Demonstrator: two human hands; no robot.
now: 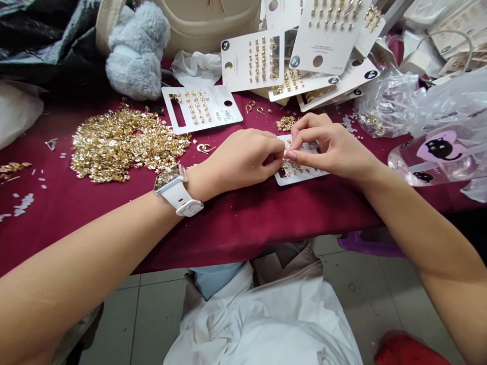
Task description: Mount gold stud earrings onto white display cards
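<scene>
My left hand (247, 154), with a white-strapped watch (173, 190) on its wrist, is closed at the left edge of a white earring card (302, 176). What its fingers grip is hidden. From the right, my right hand (323, 144) reaches over the same card, thumb and index finger pinched on something too small to make out. Their fingertips nearly meet above the card, which lies on the dark red cloth and bears rows of small gold earrings. A small gold heap (286, 123) lies just behind the card.
A large pile of gold earring backs (122, 142) lies left. Behind are a filled earring card (203, 107), stacked cards (253, 61), a grey fluffy charm (137, 50) and a beige bag (213, 25). Clear plastic bags (441, 126) lie right. The table's front edge is near my forearms.
</scene>
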